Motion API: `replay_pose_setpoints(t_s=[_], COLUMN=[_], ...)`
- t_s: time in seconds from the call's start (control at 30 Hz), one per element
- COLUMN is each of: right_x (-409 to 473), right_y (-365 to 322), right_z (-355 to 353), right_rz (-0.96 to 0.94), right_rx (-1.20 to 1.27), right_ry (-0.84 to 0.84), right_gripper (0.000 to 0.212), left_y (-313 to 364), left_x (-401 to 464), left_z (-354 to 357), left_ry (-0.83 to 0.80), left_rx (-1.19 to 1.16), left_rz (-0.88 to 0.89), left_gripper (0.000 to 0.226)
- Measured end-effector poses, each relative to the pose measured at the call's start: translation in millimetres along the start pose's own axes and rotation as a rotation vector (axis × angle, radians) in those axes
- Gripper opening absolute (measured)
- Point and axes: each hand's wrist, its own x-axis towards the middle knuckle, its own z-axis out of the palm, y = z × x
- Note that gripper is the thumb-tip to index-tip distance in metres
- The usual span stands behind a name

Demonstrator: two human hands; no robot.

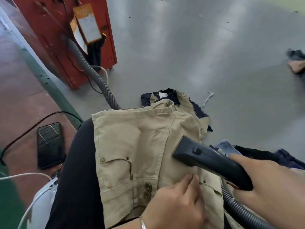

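The beige cotton trousers are lying draped over the person's lap, near and central. The right hand is gripping the black plastic nozzle, its fingers wrapped round the handle. The left hand seems to be pinching a fold by the waistband, with its fingers narrow. If that hold slackens, the nozzle could be snagging loose cloth. The grey ribbed hose, trailing near right, could be dragging the trousers off.
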Motion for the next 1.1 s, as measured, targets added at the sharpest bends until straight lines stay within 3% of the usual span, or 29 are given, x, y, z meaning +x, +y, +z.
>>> replay_pose_setpoints(t_s=[0.13, 0.33, 0.5, 0.7, 0.87, 1.0, 1.1], right_x=[24.6, 77.2, 131.5, 91.7, 22.2, 12.2, 28.9], right_y=[-20.2, -38.8, -54.5, -15.1, 1.0, -16.6, -36.7], right_z=[-5.0, -12.4, -29.2, -54.9, -34.2, -10.8, -16.4], right_rz=[0.015, 0.013, 0.053, -0.081, -0.137, -0.094, -0.070], right_rx=[-0.035, 0.113, 0.171, 0.347, 0.202, -0.079, -0.124], right_ry=[-0.027, 0.156, 0.142, 0.282, 0.292, 0.056, 0.060], right_gripper=[0.027, 0.017, 0.011, 0.014, 0.029, 0.036, 0.025], left_y=[-6.2, -7.6, -3.2, -2.6, 5.4, 15.4, 14.8], left_x=[0.5, -3.1, -4.7, -2.6, 7.3, 10.1, 8.9], left_z=[2.0, 7.2, 9.7, 9.7, 16.2, 26.7, 24.4], left_ry=[0.025, 0.022, 0.029, 0.006, -0.049, -0.099, -0.098], left_rx=[-0.062, -0.078, -0.047, -0.035, 0.030, -0.013, -0.021], left_rz=[-0.015, 0.000, 0.006, 0.021, 0.069, 0.012, -0.018], left_gripper=[0.027, 0.032, 0.033, 0.031, 0.027, 0.034, 0.039])
